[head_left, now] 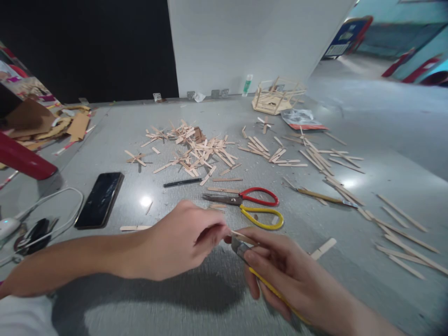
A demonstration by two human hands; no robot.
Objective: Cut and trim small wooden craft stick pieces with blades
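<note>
My right hand (280,266) is wrapped round a yellow utility knife (268,282), its metal head pointing up and left. A thin wooden craft stick (245,237) runs between my two hands, beside the knife's head. My left hand (185,238) pinches the stick's left end between thumb and fingers. Just beyond my hands lie scissors (241,200) with one red and one yellow handle loop, their blades pointing left. Craft stick pieces (222,190) rest by the blades. Part of the stick is hidden by my fingers.
A pile of cut sticks (206,149) lies mid-table, with longer sticks (402,247) at right. A black pen (182,182), phone (100,200) and white cable (79,193) lie leftward. At the back stand a stick-built frame (275,100) and a glue tube (247,85).
</note>
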